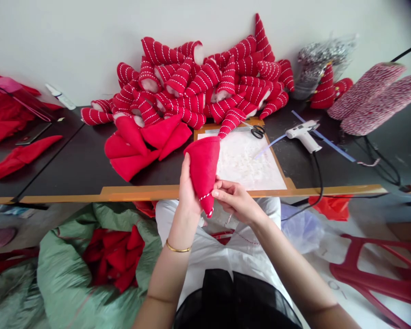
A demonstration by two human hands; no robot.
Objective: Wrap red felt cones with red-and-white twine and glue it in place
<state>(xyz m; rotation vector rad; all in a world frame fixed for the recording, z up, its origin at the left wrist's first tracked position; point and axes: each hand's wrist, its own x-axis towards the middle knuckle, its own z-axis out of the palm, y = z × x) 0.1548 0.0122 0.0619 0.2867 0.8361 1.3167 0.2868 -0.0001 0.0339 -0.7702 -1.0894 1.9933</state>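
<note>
A red felt cone (204, 167) points down over the table's front edge, its wide end up. My left hand (188, 187) is wrapped round its left side and holds it. Near the tip, a red-and-white cord runs across the felt, and a small pale bit shows at the very point. My right hand (231, 196) pinches the cord at the cone's lower right side. From there the thin cord hangs down over the lap. Behind the cone lies a white sheet (250, 160) on a board.
Striped red cones (203, 82) are heaped at the back, with plain red felt pieces (130, 151) before them. Scissors (257, 131), a white glue gun (304, 135) and two cord spools (366, 91) stand rightward. A green sack (61, 256) and a red stool (380, 269) are below.
</note>
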